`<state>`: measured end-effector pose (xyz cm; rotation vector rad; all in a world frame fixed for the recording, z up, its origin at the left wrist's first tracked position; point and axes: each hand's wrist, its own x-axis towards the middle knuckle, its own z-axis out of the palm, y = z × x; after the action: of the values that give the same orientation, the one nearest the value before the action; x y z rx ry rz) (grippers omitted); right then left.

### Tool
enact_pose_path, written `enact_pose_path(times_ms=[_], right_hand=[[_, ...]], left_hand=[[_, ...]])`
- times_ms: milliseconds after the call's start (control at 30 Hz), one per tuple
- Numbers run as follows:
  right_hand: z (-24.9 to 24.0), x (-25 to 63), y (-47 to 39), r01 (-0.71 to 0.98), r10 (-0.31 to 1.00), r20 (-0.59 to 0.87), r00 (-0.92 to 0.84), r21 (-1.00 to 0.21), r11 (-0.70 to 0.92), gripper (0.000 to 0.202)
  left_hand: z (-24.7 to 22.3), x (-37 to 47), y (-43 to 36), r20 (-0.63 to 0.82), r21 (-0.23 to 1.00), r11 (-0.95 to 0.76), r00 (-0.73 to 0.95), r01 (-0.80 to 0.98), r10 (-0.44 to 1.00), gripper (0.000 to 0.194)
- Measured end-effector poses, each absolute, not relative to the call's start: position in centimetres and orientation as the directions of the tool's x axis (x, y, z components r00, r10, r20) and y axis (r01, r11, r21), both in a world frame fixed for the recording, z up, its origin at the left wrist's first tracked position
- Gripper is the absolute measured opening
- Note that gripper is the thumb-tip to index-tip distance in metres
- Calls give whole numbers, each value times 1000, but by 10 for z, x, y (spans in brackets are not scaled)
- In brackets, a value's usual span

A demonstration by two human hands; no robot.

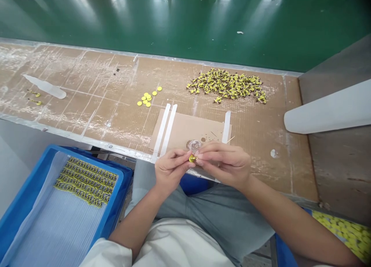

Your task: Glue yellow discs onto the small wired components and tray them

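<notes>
Your left hand (172, 167) pinches a small yellow piece (191, 158) between thumb and fingertips, and your right hand (226, 161) is closed on what looks like its other end. So the piece sits right between the two hands, to the right of the left one and to the left of the right one, with neither hand clearly nearer. As far as your fingers let it be seen, its longer line runs sideways, from one set of fingertips to the other; the finer detail at the right end is too small to make out.

You hold it over the near edge of the desk (121, 97), with a clear round dish (193, 145) just beyond your fingertips on the taped cardboard sheet (188, 124). Past that sheet, farther from you and toward the right, lies a heap of yellow-and-dark pieces (227, 84); the loose yellow discs (146, 98) lie beyond the sheet to the left. Down to your left is a blue tray (112, 200) bearing rows of yellow-and-dark pieces.
</notes>
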<state>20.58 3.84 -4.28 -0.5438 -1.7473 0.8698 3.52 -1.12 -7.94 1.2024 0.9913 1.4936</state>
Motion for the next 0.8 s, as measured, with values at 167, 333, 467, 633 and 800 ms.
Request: enact_pose_path(times_ms=[167,333,467,633,800], right_hand=[[-43,207,40,-58,691,625,-364,-755,653,29],[-43,208,41,-54,686,617,-385,-757,651,31],[-43,209,42,-52,690,614,-384,-760,647,29],[-42,210,40,-90,764,532,-364,-837,540,25],[-40,211,39,-107,809,447,-382,-891,441,17]], left_hand=[[-79,35,-13,276,949,-285,-83,-133,958,38],[-78,36,-13,303,944,-311,-85,-110,949,39],[-76,35,-12,292,950,-299,-88,-87,952,34],[-67,34,-10,293,950,-298,-73,-91,954,32],[-62,33,-11,263,957,-267,-51,-113,964,37]])
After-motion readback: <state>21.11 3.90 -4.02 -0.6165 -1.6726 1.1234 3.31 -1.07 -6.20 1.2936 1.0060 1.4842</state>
